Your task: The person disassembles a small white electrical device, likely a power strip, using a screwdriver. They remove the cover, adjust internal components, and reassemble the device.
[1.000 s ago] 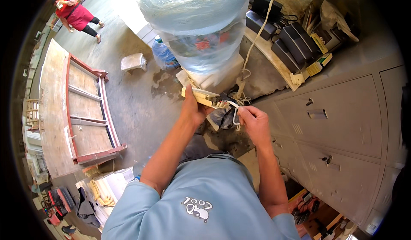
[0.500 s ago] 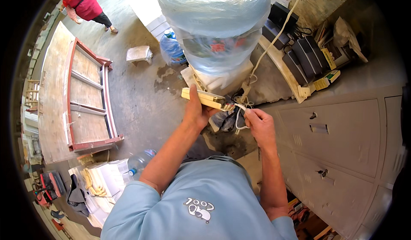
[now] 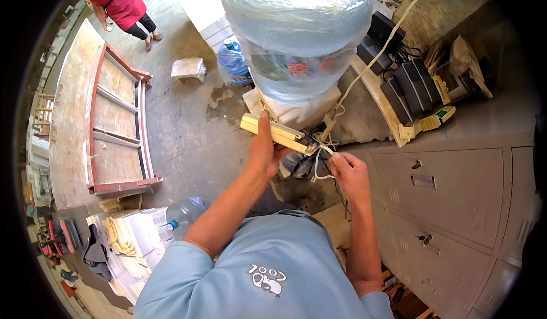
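My left hand (image 3: 263, 155) grips a long, narrow, yellowed power strip (image 3: 289, 139), thumb on top and fingers beneath. Its right end looks open, with small wires and inner parts showing. To the right, my right hand (image 3: 350, 176) pinches a white cord (image 3: 317, 170) between thumb and fingertips. This cord loops up to the strip's open end; exactly how it joins there is too small to tell. Just beyond both hands, a large water bottle (image 3: 296, 45) in clear plastic wrap stands on a pale base, with tangled cables (image 3: 326, 136) beside it.
A grey metal locker (image 3: 439, 199) with keys in its locks is close on the right. Black devices (image 3: 416, 82) lie on a ledge at the far right. Leftward are a red-edged wooden frame (image 3: 94, 142), a wrapped stool (image 3: 188, 69) and a walking person (image 3: 125, 8).
The view has shifted slightly. My right hand, still pinching the cord, has moved a little down and right. The person at the far left has taken a step.
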